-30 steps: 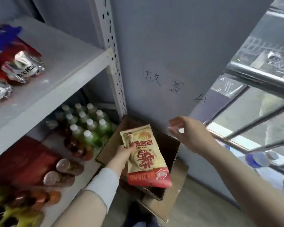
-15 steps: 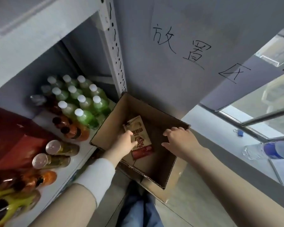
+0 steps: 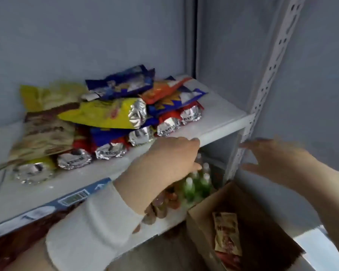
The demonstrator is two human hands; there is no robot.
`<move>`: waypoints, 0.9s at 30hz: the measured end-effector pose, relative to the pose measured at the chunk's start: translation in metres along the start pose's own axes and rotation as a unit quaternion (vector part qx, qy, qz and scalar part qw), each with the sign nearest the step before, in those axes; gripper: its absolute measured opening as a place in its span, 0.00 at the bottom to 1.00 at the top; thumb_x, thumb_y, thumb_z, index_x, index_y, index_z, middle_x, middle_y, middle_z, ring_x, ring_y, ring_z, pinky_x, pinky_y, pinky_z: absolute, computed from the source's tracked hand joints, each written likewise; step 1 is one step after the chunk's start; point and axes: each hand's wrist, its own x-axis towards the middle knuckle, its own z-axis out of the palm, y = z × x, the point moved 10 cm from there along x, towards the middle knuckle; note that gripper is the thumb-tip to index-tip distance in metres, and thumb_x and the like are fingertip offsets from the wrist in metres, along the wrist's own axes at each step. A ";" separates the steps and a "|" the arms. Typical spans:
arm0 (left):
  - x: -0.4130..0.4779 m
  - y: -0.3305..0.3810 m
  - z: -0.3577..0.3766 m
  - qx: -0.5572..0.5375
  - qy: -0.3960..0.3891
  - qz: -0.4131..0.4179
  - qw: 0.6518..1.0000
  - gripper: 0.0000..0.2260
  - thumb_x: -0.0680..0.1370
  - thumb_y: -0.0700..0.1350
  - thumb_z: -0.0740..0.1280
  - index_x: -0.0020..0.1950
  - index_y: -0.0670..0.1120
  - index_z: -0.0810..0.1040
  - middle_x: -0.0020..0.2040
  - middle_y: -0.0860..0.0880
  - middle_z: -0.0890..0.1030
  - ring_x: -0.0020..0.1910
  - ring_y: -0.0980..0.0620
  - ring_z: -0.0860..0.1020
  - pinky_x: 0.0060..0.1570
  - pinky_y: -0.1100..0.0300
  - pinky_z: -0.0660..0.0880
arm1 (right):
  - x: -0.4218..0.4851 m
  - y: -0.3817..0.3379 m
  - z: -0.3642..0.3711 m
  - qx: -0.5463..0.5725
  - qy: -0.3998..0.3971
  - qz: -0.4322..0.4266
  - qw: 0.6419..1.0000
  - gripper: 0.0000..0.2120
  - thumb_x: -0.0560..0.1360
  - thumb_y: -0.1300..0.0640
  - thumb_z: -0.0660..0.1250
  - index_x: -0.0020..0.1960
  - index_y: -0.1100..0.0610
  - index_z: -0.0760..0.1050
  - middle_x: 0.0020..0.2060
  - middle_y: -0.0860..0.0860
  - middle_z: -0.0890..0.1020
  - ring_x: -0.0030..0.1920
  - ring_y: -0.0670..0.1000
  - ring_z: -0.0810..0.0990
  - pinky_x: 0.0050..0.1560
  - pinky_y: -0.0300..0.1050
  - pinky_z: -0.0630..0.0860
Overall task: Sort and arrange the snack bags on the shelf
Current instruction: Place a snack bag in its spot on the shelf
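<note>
Both hands are raised and apart, and neither holds anything that I can see. Left hand [image 3: 168,161] sits at the front edge of the shelf [image 3: 219,118], toward its right end. Its back faces the camera, its fingers are loosely bent and its knuckles are level with the edge. Right hand [image 3: 274,161] hangs spread and blurred just beside the post [image 3: 270,79] at the front right corner, touching nothing that I can make out.

The snack bags [image 3: 114,114] lie in a loose heap from the shelf's left side to its middle. A row of foil-ended packs [image 3: 110,151] runs slantwise from the front left toward the back right. A yellow bag [image 3: 104,114], a blue bag [image 3: 121,85] and a brown bag [image 3: 45,133] lie across them. The shelf's right front part is bare.

Below the right corner stands an open box [image 3: 262,218] with one bag [image 3: 226,235] inside. Bottles [image 3: 198,184] stand on the lower shelf beside it.

By my reading the sorting is midway, with the heap mixed and the left hand placed to reach in. The next move calls for going over the front edge to the nearest foil-ended pack and pinching it alone. It should come out low so the bags on top do not slide off the front.
</note>
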 end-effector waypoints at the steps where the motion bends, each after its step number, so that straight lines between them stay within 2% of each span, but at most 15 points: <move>1: -0.011 -0.023 -0.017 0.006 0.018 -0.022 1.000 0.20 0.79 0.57 0.59 0.68 0.49 0.66 0.64 0.47 0.74 0.61 0.45 0.74 0.52 0.52 0.70 | 0.004 -0.019 -0.024 0.000 0.023 -0.013 1.000 0.28 0.76 0.42 0.59 0.73 0.47 0.57 0.72 0.47 0.65 0.70 0.51 0.67 0.68 0.50 0.67; 4: -0.041 -0.095 -0.049 0.006 0.038 -0.094 0.995 0.20 0.78 0.58 0.59 0.66 0.49 0.67 0.61 0.49 0.77 0.58 0.46 0.76 0.57 0.52 0.72 | 0.018 -0.080 -0.078 -0.002 0.091 -0.068 0.994 0.26 0.75 0.42 0.61 0.71 0.46 0.62 0.68 0.47 0.71 0.65 0.51 0.72 0.64 0.49 0.70; 7: -0.061 -0.164 -0.064 -0.014 0.060 -0.152 0.986 0.20 0.78 0.59 0.60 0.65 0.50 0.69 0.61 0.50 0.77 0.56 0.48 0.76 0.53 0.53 0.75 | 0.035 -0.135 -0.108 -0.004 0.117 -0.105 0.988 0.21 0.76 0.43 0.60 0.68 0.45 0.66 0.63 0.48 0.75 0.61 0.51 0.76 0.56 0.44 0.72; 10: -0.065 -0.223 -0.065 -0.062 0.061 -0.185 0.979 0.23 0.78 0.57 0.60 0.71 0.49 0.66 0.69 0.50 0.71 0.65 0.49 0.71 0.58 0.56 0.70 | 0.061 -0.173 -0.129 -0.007 0.131 -0.116 0.985 0.22 0.75 0.43 0.61 0.68 0.48 0.67 0.63 0.49 0.76 0.60 0.52 0.76 0.58 0.45 0.73; 12: -0.055 -0.260 -0.056 -0.095 0.043 -0.208 0.973 0.25 0.78 0.56 0.61 0.72 0.47 0.65 0.70 0.48 0.71 0.65 0.48 0.72 0.57 0.57 0.69 | 0.083 -0.185 -0.134 0.001 0.123 -0.102 0.987 0.25 0.75 0.42 0.61 0.69 0.49 0.66 0.64 0.50 0.75 0.61 0.53 0.75 0.60 0.47 0.73; 15: -0.029 -0.308 -0.045 -0.143 0.051 -0.228 0.962 0.20 0.78 0.57 0.62 0.61 0.43 0.74 0.54 0.44 0.78 0.49 0.46 0.76 0.42 0.58 0.67 | 0.113 -0.195 -0.137 0.007 0.116 -0.090 0.989 0.24 0.76 0.42 0.60 0.70 0.47 0.64 0.66 0.49 0.74 0.63 0.52 0.73 0.61 0.46 0.70; 17: -0.012 -0.324 -0.037 -0.175 0.040 -0.227 0.957 0.19 0.78 0.56 0.62 0.57 0.41 0.76 0.47 0.43 0.77 0.45 0.46 0.76 0.39 0.59 0.64 | 0.129 -0.200 -0.137 0.005 0.109 -0.087 0.990 0.25 0.76 0.42 0.60 0.71 0.47 0.64 0.66 0.49 0.73 0.64 0.51 0.72 0.62 0.45 0.69; 20: 0.009 -0.335 -0.027 -0.200 0.016 -0.211 0.957 0.20 0.78 0.55 0.62 0.61 0.42 0.75 0.55 0.43 0.79 0.50 0.47 0.76 0.41 0.60 0.64 | 0.157 -0.201 -0.136 -0.003 0.097 -0.082 0.992 0.26 0.75 0.40 0.60 0.70 0.48 0.64 0.65 0.50 0.74 0.62 0.52 0.74 0.60 0.44 0.70; 23: 0.030 -0.346 -0.024 -0.251 0.040 -0.211 0.944 0.26 0.76 0.60 0.63 0.67 0.44 0.70 0.63 0.45 0.76 0.57 0.48 0.75 0.48 0.57 0.69 | 0.189 -0.191 -0.139 0.043 0.090 -0.060 0.993 0.37 0.69 0.30 0.57 0.71 0.51 0.63 0.64 0.50 0.75 0.62 0.52 0.75 0.60 0.44 0.70; 25: 0.041 -0.349 -0.025 -0.271 0.051 -0.213 0.937 0.28 0.76 0.59 0.63 0.71 0.45 0.67 0.67 0.46 0.73 0.63 0.48 0.73 0.54 0.58 0.70 | 0.209 -0.183 -0.135 0.077 0.066 -0.043 0.994 0.36 0.72 0.34 0.59 0.73 0.54 0.60 0.67 0.52 0.73 0.64 0.53 0.73 0.61 0.43 0.69; 27: 0.052 -0.345 -0.023 -0.269 0.036 -0.210 0.939 0.29 0.76 0.59 0.63 0.72 0.45 0.64 0.70 0.47 0.70 0.66 0.48 0.70 0.55 0.60 0.67 | 0.226 -0.179 -0.131 0.097 0.039 -0.028 0.994 0.31 0.75 0.40 0.60 0.71 0.58 0.62 0.66 0.55 0.73 0.63 0.54 0.74 0.59 0.43 0.70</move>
